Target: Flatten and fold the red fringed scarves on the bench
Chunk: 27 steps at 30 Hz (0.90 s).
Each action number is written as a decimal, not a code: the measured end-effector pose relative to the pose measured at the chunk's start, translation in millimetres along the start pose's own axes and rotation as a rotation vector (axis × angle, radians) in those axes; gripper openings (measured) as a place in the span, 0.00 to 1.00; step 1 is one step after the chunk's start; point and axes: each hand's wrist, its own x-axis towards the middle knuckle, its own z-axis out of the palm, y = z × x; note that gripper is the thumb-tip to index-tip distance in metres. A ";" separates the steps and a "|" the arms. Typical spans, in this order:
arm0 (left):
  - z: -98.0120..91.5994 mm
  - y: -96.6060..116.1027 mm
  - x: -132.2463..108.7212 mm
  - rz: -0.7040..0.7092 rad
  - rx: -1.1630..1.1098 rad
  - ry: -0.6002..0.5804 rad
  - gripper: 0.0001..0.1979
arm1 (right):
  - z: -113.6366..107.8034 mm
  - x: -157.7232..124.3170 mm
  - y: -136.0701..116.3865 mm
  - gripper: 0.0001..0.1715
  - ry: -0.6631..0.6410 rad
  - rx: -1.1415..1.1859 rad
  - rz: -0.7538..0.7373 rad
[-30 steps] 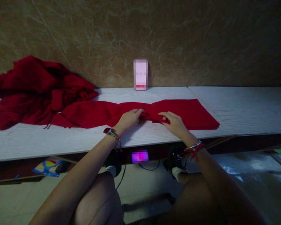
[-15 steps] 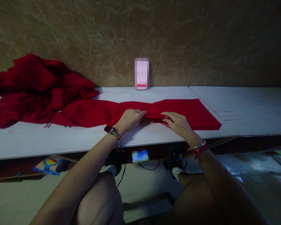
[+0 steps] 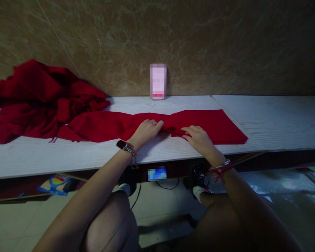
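A long red scarf (image 3: 210,126) with fringe lies folded in a strip along the white wooden shelf. Its left part runs into a bunched, crumpled heap of red cloth (image 3: 36,94). My left hand (image 3: 147,132) is closed on the near edge of the strip around its middle, fingers on top and the thumb partly hidden. Just to the right, my right hand (image 3: 199,139) pinches the same edge where the fringe is. The right end of the scarf lies flat in squared layers.
Behind the scarf, a phone (image 3: 158,82) with a blurred screen leans on the brown marbled wall (image 3: 199,45). Below the white shelf (image 3: 278,122) are a blue and yellow packet (image 3: 57,184), a small blurred blue item (image 3: 157,173) and a dark cable (image 3: 168,189).
My right fingers have drawn closer together on the edge, and the loose fringe strands beneath them show less. My left hand stays at nearly the same spot.
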 end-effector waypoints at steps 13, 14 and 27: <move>2.0 -1.0 -0.3 0.072 -0.021 0.065 0.11 | -3.3 0.2 0.9 0.18 0.064 -0.112 -0.095; 2.1 -1.5 -0.2 0.073 -0.021 0.065 0.12 | -3.4 -0.2 0.8 0.18 0.058 -0.116 -0.091; -1.1 -0.4 -2.3 0.044 -0.065 -0.027 0.15 | -6.9 -4.5 2.7 0.16 0.067 -0.111 0.060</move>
